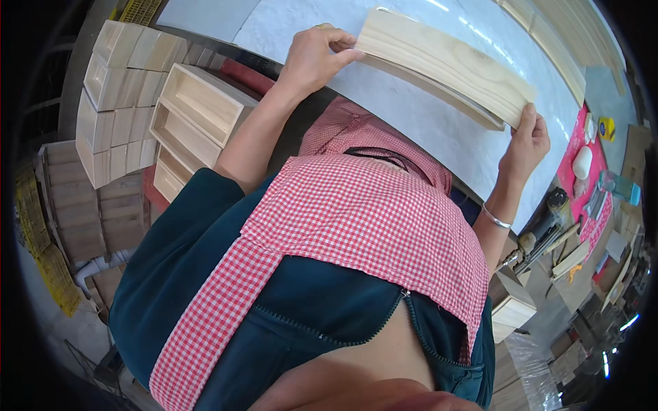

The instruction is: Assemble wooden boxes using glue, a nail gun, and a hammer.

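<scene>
A long, narrow box of pale wood (445,60) is held over the white marbled tabletop (404,123), its grained board facing up. A thin dark gap runs between this board and the lower long side. My left hand (319,56) pinches the box's left end between thumb and fingers. At the opposite end, my right hand (528,140) grips the corner, thumb on the board and fingers curled at the edge. What lies inside the box is hidden.
Stacked small wooden boxes (113,103) and open wooden trays (199,109) stand at the left. Long wooden strips (548,44) lie along the table's far right. Beyond the right edge are a clear bottle (620,186), a yellow packet (606,129) and a power tool (548,219).
</scene>
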Motion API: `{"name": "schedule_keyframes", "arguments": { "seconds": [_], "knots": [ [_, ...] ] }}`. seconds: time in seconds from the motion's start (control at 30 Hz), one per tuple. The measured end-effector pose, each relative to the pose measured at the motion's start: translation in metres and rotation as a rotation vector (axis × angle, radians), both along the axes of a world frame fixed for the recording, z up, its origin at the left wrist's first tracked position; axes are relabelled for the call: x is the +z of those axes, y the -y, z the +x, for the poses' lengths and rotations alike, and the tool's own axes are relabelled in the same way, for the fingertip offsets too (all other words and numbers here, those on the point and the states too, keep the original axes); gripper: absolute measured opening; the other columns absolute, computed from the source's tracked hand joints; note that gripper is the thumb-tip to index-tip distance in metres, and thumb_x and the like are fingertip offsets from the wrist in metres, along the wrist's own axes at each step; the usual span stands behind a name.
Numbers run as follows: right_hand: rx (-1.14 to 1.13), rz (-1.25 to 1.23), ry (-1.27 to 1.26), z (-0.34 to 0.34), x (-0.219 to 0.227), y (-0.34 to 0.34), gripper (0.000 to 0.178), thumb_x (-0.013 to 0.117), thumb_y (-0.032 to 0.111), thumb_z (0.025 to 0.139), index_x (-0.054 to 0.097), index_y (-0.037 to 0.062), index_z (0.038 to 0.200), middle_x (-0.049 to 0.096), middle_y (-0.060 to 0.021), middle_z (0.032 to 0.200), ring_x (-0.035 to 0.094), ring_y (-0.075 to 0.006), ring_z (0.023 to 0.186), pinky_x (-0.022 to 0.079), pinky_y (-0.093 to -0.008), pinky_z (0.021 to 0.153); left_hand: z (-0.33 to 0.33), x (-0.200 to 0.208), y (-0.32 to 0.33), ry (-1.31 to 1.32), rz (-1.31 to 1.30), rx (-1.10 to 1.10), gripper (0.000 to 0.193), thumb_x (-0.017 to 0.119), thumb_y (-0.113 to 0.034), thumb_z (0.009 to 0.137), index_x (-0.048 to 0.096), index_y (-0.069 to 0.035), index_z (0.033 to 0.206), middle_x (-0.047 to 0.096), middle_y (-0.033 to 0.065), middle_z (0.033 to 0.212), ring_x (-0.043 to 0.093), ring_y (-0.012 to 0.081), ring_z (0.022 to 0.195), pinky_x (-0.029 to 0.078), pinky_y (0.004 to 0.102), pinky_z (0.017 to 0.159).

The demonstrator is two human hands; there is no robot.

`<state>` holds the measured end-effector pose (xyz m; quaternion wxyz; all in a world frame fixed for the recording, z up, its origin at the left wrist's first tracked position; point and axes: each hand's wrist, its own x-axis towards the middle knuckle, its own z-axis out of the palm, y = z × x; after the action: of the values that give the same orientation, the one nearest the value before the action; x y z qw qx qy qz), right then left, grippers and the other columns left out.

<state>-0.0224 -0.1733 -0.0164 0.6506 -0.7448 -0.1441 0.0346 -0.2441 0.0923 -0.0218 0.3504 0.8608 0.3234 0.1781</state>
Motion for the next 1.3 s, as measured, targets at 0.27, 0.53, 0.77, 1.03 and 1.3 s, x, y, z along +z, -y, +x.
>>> {"name": "schedule_keyframes", "arguments": {
  "seconds": [0.27, 0.53, 0.77, 1.03, 1.3],
  "knots": [
    [-0.155, -0.33, 0.26, 0.002, -0.017, 0.002, 0.027, 0.075, 0.022, 0.089, 0.074, -0.0037, 0.082, 0.06, -0.0024, 0.063, 0.047, -0.0096, 0.056, 0.043, -0.024, 0.054, 0.001, -0.006, 0.003, 0.078, 0.155, -0.039, 0.024, 0.079, -0.017, 0.081, 0.078, 0.0, 0.098, 0.07, 0.0076, 0.085, 0.062, 0.0182, 0.068, 0.051, 0.0288, 0.066],
    [-0.168, -0.448, 0.41, 0.003, -0.026, 0.004, 0.024, 0.077, 0.02, 0.086, 0.074, -0.0027, 0.082, 0.063, -0.0049, 0.067, 0.048, -0.012, 0.055, 0.044, -0.0257, 0.053, 0.005, -0.005, 0.007, 0.033, 0.179, -0.039, 0.023, 0.08, -0.012, 0.082, 0.076, 0.002, 0.1, 0.069, 0.0051, 0.084, 0.062, 0.0149, 0.074, 0.049, 0.0251, 0.069],
    [-0.097, -0.442, 0.361, 0.007, -0.029, 0.016, 0.018, 0.076, 0.015, 0.085, 0.074, -0.0026, 0.085, 0.065, -0.0059, 0.069, 0.05, -0.0133, 0.056, 0.045, -0.0267, 0.055, 0.005, -0.007, 0.009, 0.082, 0.236, -0.043, 0.022, 0.078, -0.016, 0.083, 0.077, 0.001, 0.098, 0.07, 0.0064, 0.083, 0.063, 0.0177, 0.068, 0.049, 0.0284, 0.063],
    [0.159, -0.49, 0.329, -0.006, -0.013, 0.049, 0.011, 0.074, 0.006, 0.086, 0.074, -0.0033, 0.092, 0.065, -0.0045, 0.071, 0.051, -0.0106, 0.058, 0.043, -0.0239, 0.056, 0.002, -0.006, 0.011, 0.06, 0.296, -0.05, 0.022, 0.077, -0.014, 0.083, 0.077, 0.002, 0.098, 0.07, 0.0072, 0.083, 0.065, 0.0182, 0.07, 0.049, 0.0289, 0.063],
    [0.259, -0.613, 0.393, 0.003, -0.006, 0.046, 0.007, 0.071, -0.002, 0.082, 0.073, -0.0026, 0.089, 0.067, -0.0048, 0.073, 0.052, -0.0128, 0.058, 0.044, -0.0254, 0.056, 0.002, -0.009, 0.007, 0.025, 0.32, -0.065, 0.02, 0.076, -0.013, 0.084, 0.076, 0.002, 0.096, 0.07, 0.0082, 0.085, 0.064, 0.0199, 0.07, 0.049, 0.0301, 0.065]
  ]
}}
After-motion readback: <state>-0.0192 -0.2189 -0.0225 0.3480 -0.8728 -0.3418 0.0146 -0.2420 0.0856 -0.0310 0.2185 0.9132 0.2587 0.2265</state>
